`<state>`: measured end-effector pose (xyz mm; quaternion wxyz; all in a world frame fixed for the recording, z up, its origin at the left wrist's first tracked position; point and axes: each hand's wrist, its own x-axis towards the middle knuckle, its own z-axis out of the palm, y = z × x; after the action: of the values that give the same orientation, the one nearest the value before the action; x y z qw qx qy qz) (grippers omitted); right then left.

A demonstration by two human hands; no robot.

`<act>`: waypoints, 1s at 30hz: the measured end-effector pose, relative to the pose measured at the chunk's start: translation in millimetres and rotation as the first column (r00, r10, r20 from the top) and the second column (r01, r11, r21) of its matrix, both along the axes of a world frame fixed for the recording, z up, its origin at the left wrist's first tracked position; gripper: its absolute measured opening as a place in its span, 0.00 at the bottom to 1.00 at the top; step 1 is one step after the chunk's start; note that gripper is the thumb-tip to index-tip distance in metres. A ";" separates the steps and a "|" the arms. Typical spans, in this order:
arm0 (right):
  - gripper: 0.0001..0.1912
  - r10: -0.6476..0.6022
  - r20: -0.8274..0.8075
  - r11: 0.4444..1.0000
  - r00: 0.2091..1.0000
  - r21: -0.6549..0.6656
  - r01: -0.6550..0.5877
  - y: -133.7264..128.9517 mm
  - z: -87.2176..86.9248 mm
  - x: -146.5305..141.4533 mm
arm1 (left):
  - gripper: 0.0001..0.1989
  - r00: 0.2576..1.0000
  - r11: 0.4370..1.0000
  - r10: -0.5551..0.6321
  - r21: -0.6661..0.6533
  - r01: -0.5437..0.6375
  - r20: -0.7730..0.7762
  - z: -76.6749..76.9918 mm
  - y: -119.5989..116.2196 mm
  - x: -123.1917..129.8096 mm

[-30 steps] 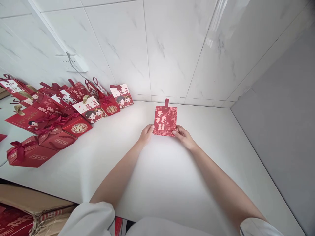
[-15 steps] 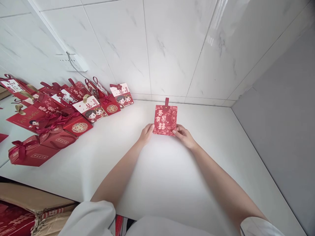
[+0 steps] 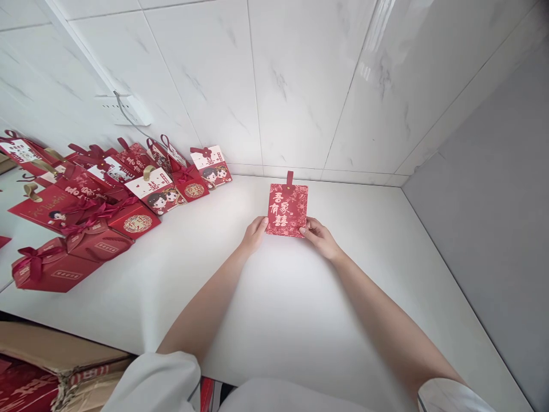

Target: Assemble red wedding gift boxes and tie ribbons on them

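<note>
A red gift box [image 3: 287, 210] with gold lettering, a floral pattern and a dark red strap loop on top stands upright on the white table [image 3: 274, 320]. My left hand [image 3: 255, 233] grips its lower left edge, with the thumb on the front. At the lower right corner, my right hand [image 3: 321, 237] holds the box with its thumb on the front face and its fingers curled at the side. The back of the box is hidden.
Several red and white gift boxes [image 3: 137, 222] crowd the left of the table, some with ribbons. A tiled wall [image 3: 295, 86] with a socket [image 3: 124, 110] rises behind. An opened cardboard box [image 3: 64, 349] sits at the lower left, and a grey panel [image 3: 493, 189] borders the right.
</note>
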<state>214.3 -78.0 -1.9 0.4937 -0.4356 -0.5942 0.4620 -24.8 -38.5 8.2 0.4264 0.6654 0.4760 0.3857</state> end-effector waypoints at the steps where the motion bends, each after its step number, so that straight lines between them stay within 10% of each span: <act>1: 0.19 0.001 0.000 1.000 1.000 0.001 -0.001 0.0 0.1 0.0 | 0.23 1.000 1.000 0.002 -0.001 -0.002 0.000 0.2 -0.1 0.0; 30: 0.16 -0.075 0.119 0.989 0.990 0.135 0.058 -4.2 -0.2 -7.8 | 0.11 0.994 0.989 0.109 0.103 -0.106 -0.025 0.7 1.4 2.5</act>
<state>206.5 -82.2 -2.1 0.4986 -0.4496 -0.6379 0.3772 -22.3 -37.1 8.9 0.3634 0.6655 0.4973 0.4216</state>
